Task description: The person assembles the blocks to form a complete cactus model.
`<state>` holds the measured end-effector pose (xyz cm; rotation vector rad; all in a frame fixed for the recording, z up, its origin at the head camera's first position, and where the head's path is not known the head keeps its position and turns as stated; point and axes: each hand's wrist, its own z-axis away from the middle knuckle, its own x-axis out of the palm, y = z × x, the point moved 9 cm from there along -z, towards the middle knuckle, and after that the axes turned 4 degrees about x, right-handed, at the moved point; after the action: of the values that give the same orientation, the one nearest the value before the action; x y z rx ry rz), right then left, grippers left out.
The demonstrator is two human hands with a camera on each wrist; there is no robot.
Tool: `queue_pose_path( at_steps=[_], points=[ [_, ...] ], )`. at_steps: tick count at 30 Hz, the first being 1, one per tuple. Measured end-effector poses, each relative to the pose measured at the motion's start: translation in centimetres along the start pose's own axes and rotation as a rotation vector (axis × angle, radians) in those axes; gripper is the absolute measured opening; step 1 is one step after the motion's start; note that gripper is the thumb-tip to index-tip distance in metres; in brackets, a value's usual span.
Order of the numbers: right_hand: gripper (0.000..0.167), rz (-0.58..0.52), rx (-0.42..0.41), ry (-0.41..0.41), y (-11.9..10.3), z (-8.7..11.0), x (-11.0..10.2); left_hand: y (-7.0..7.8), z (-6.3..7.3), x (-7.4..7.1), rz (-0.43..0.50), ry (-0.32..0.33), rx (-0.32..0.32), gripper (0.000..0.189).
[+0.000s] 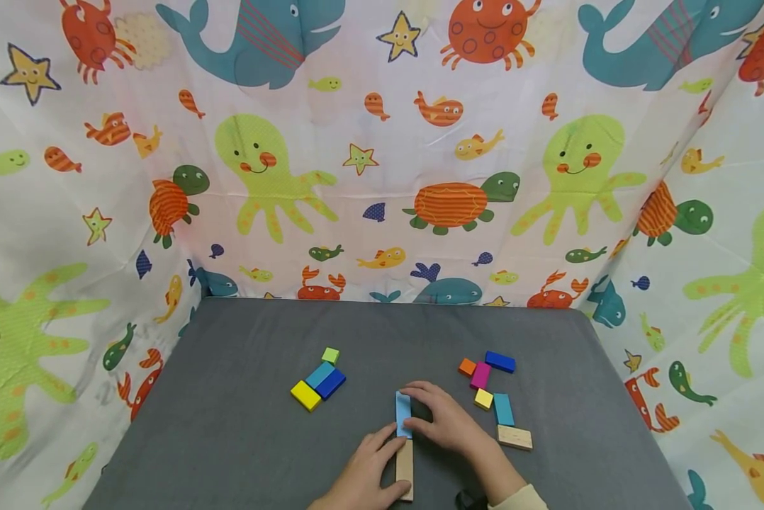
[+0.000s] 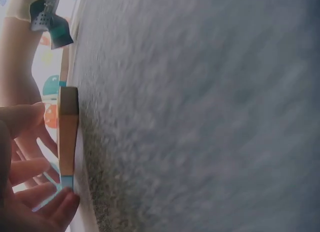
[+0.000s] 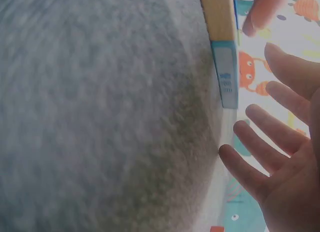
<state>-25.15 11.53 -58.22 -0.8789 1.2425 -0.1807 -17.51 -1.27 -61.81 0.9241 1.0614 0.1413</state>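
Observation:
A light blue block (image 1: 403, 414) and a plain wooden block (image 1: 405, 471) lie end to end in a line on the grey table. My left hand (image 1: 369, 471) is at their left side, fingertips right at the joint and thumb over the near end of the wooden block. In the left wrist view, its fingertips (image 2: 65, 207) overlap the blue end. My right hand (image 1: 442, 418) is at the right of the blue block, index finger by its far end, thumb at its side. Its fingers (image 3: 250, 167) are spread and loosely straight in the right wrist view, beside the blue block (image 3: 227, 75).
To the left sits a group of yellow (image 1: 306, 396), blue and green blocks. At the right is another group with orange, magenta, yellow and blue blocks, plus a wooden block (image 1: 514, 437) near the right forearm. A sea-animal curtain (image 1: 356, 191) surrounds the grey table (image 1: 229, 439).

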Motion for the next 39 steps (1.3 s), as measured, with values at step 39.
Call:
queue_pose_path(
  at_steps=[39],
  points=[
    [0.049,0.222,0.384,0.347,8.9,5.7,-8.8,0.1,-1.4,0.5,-0.189,-0.013,0.013,0.069]
  ],
)
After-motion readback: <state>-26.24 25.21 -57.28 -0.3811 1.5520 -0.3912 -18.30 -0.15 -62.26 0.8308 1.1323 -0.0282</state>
